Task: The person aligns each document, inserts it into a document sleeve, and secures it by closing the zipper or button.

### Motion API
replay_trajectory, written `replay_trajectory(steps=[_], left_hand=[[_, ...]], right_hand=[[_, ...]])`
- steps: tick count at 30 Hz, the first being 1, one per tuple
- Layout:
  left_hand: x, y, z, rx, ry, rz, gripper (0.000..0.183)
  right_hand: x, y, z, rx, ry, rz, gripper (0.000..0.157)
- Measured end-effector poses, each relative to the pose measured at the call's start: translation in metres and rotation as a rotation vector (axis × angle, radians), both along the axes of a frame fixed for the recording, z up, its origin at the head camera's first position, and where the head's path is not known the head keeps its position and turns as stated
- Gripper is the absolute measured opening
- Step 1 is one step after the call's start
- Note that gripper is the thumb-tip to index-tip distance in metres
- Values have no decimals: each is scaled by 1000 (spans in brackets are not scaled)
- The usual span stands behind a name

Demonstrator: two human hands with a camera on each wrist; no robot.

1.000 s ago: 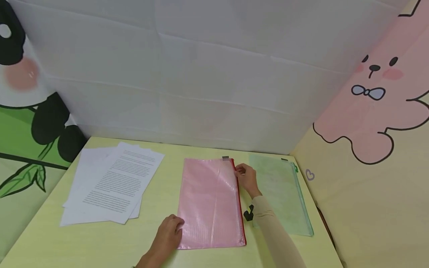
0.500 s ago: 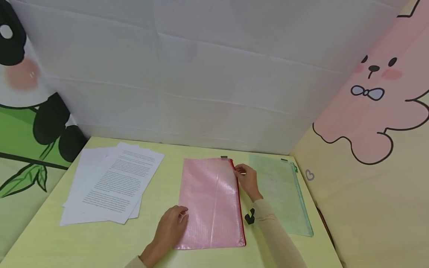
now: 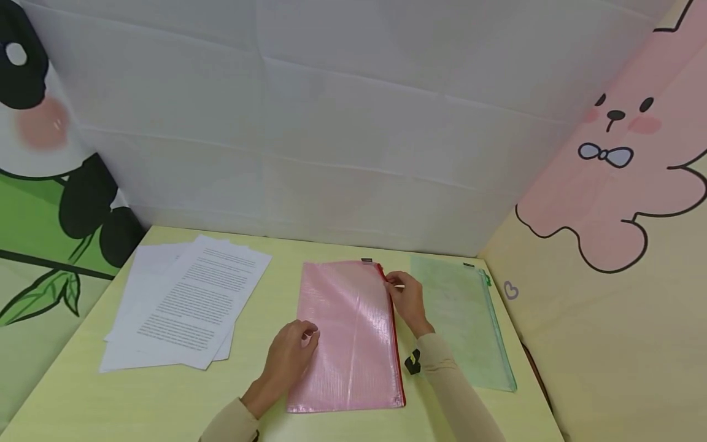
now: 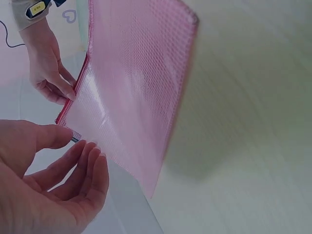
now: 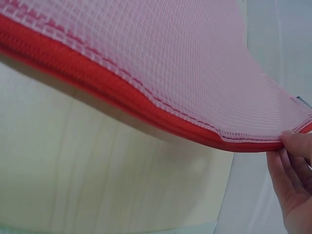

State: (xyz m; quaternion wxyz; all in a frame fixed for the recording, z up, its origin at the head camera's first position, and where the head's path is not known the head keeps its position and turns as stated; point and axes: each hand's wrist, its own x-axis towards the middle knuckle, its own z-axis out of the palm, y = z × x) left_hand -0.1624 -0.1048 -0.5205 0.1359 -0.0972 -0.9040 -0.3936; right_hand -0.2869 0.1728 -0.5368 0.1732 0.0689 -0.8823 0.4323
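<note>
A pink mesh zipper pouch (image 3: 353, 350) lies in the middle of the table, a red zipper (image 5: 112, 92) along its right side. My right hand (image 3: 407, 299) pinches that zipper edge near the far right corner, thumb above and fingers below in the right wrist view. The zipper edge bows between the hand and the near end. Over the pouch's left side is my left hand (image 3: 291, 353), its fingers loosely bent and a gap between thumb (image 4: 53, 136) and fingertips. Nothing is in its grasp.
Printed paper sheets (image 3: 193, 307) lie loosely stacked on the left of the table (image 3: 259, 288). A green zipper pouch (image 3: 464, 325) lies at the right, partly behind my right forearm. A white sheet-like wall (image 3: 353, 141) rises at the back.
My left hand has moved away from me and rightward, from the pouch's near left edge to over its left side. My right hand keeps its pinch on the zipper edge, nearly still.
</note>
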Motion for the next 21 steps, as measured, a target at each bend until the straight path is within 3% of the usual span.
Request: replay_trajectory(steps=[7,21], left_hand=[[-17,5,0,18,19,-2,3],[-42,22,12,114,85,-51,6]], right_hand=[[6,-2,4,9,51,43,12],[18,-7,12,60,164,100,14]])
